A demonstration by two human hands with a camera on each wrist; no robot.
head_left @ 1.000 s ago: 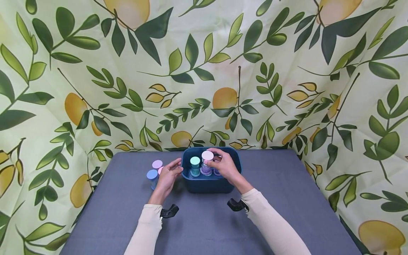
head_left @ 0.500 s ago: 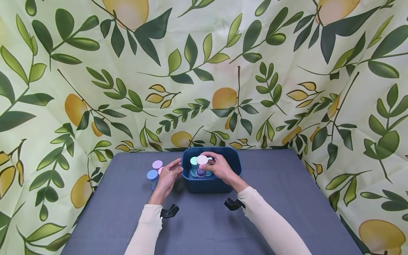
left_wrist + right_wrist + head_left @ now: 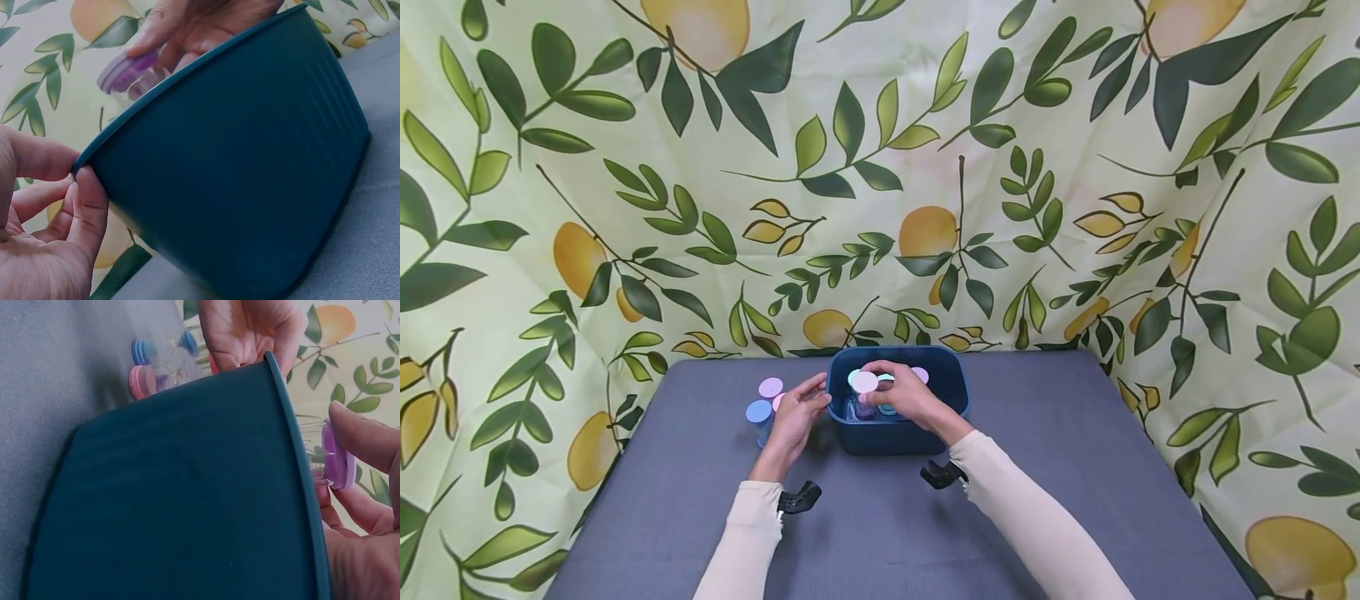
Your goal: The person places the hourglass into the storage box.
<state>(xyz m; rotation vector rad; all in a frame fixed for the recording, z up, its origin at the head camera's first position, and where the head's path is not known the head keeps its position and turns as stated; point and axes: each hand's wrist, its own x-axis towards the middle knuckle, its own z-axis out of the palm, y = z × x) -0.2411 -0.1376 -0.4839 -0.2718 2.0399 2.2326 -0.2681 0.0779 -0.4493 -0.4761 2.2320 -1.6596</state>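
My right hand [image 3: 910,396] reaches into a dark blue bin [image 3: 891,439] and grips a sand timer [image 3: 866,382] by its pale lilac cap end. In the right wrist view, thumb and fingers hold this purple cap [image 3: 339,456] just beyond the rim. My left hand [image 3: 792,423] is at the bin's left end; in the left wrist view its thumb and fingers pinch the rim [image 3: 84,159]. Mint-capped timers [image 3: 886,379] sit beside the held one, partly hidden by the right hand. Another lilac-capped timer [image 3: 920,375] shows behind that hand.
Left of the bin, a blue-capped timer [image 3: 759,411], a lilac-capped one [image 3: 771,387] and a pink-capped one [image 3: 142,382] stand on the grey cloth-covered table [image 3: 700,500]. A leaf-and-fruit patterned curtain [image 3: 880,275] hangs close behind the bin.
My right hand has moved left and slightly down inside the bin with the lilac-capped timer, uncovering another lilac cap to its right. The left hand has stayed at the rim.
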